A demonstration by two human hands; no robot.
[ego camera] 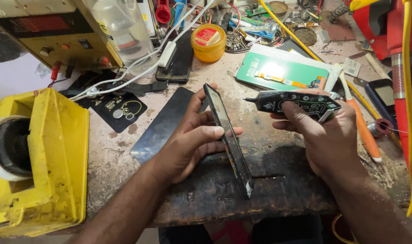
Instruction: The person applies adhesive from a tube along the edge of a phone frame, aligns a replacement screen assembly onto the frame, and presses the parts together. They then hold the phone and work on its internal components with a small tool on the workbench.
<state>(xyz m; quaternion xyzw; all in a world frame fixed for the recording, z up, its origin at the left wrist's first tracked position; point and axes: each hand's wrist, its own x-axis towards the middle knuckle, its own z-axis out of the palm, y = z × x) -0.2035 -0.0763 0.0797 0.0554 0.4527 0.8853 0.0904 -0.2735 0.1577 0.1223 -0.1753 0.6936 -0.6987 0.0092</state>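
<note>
Fingers (pixel 210 132) of the left hand (pixel 188 144) clamp a thin black phone frame (pixel 227 138), thumb across its near face and fingertips behind, holding it on edge with its lower corner resting on the dark worn board (pixel 269 180) at the middle of the workbench (pixel 120 158). At nine o'clock from that hand sits a yellow box-shaped holder (pixel 52 158) with a white-rimmed roll (pixel 4 147) in its side; at eleven o'clock stands a yellow bench power supply (pixel 52 43) trailing white cables (pixel 124 74), and just beside the hand, at ten o'clock, a black glass panel (pixel 163 124) lies flat on the bench. At twelve o'clock from the frame, well apart, stand a dark phone (pixel 178 58) and a yellow round tin with a red lid label (pixel 208 42). At three o'clock from the frame, the right hand (pixel 323 135) is closed around a black glue tube (pixel 296 103), its fine nozzle pointing at nine o'clock toward the frame's upper end, near but apart from it. Behind, at twelve o'clock from that hand, lies a green flat package (pixel 278 70). An orange-handled tool (pixel 364 131) lies at three o'clock, just beside the hand, and a red appliance (pixel 391 45) with a yellow cable (pixel 411 113) fills the right edge.
</note>
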